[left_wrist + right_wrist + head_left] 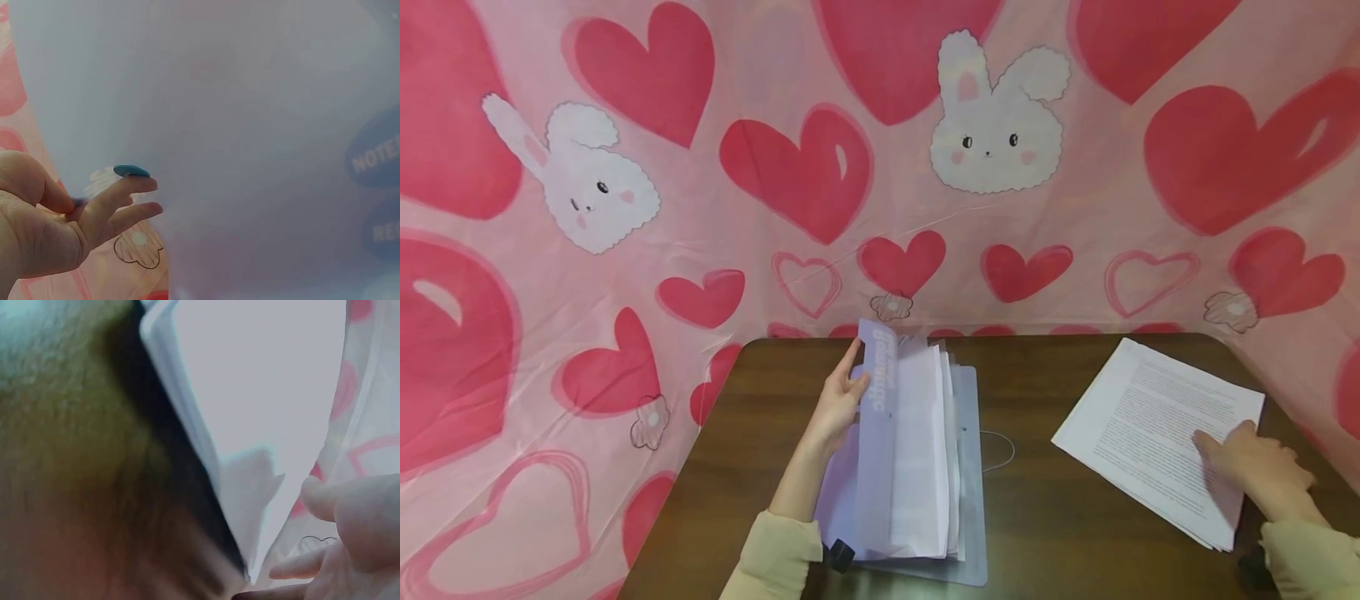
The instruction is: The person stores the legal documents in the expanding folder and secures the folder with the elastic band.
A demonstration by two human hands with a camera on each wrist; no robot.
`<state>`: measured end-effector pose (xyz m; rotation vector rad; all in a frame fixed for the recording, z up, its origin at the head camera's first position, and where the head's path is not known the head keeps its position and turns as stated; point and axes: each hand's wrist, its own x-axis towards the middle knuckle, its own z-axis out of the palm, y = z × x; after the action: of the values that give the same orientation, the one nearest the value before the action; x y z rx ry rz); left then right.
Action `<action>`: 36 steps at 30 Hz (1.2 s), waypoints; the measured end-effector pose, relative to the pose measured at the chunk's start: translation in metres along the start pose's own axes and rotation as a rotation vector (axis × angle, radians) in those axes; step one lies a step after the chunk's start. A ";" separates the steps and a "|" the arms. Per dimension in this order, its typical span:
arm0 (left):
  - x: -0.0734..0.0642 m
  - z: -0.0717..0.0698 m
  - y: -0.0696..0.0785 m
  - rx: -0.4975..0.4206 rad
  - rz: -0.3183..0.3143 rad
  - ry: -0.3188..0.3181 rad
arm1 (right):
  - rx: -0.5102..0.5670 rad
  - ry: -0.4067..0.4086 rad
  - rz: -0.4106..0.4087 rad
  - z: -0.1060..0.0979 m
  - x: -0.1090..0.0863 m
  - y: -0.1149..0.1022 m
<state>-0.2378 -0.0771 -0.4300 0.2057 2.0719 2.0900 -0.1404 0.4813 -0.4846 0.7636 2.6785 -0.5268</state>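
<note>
A translucent purple document folder (973,500) lies on the left part of the table with several white sheets (917,458) in it. My left hand (838,404) pinches the left edge of its raised flap (874,475) between thumb and fingers. In the left wrist view, a round teal button (131,170) shows by the fingers. A stack of printed papers (1150,433) rests at the right, tilted to the table's edges. Over its lower right edge is my right hand (1258,467), fingers spread. In the right wrist view that hand appears beside the stack, not gripping it.
Brown wooden table (1030,533) under everything. A thin elastic loop (1011,450) sticks out from the folder's right side. Behind and at the sides hangs a pink cloth (910,208) with hearts and rabbits.
</note>
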 end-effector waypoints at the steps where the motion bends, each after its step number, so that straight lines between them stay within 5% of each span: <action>1: 0.000 0.000 0.000 -0.003 -0.001 0.002 | 0.013 -0.015 0.014 -0.001 0.001 0.000; 8: -0.001 0.002 0.000 0.000 -0.002 -0.001 | 0.002 -0.039 0.051 0.003 0.010 0.001; 17: -0.005 0.002 0.000 0.005 0.000 0.013 | -0.059 0.094 0.011 -0.003 0.025 -0.001; 36: -0.004 0.005 -0.002 0.020 -0.014 0.006 | 0.163 0.116 0.110 -0.008 0.022 0.016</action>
<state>-0.2323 -0.0733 -0.4315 0.1876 2.0924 2.0643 -0.1509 0.5064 -0.4903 1.0096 2.7033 -0.6984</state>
